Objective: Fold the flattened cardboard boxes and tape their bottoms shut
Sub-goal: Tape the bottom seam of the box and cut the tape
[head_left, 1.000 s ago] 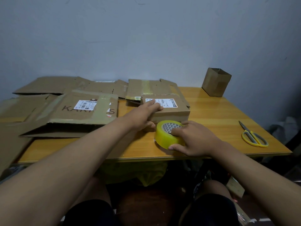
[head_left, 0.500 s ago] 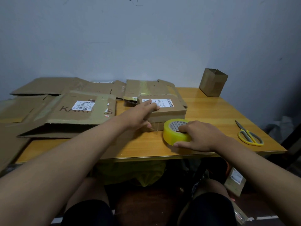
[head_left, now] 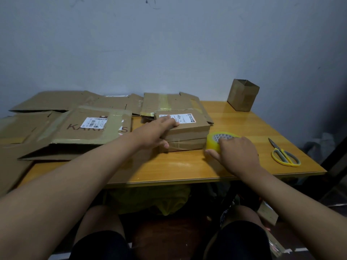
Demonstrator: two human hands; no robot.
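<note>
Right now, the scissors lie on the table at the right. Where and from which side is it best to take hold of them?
Probably by the yellow handle loops of the scissors, reached from the table's near right edge. They lie flat and closed, loops toward the person, blades pointing away toward the wall, so the right hand would meet the handles first.

Bare forearms, no sleeves, dark shorts
</note>
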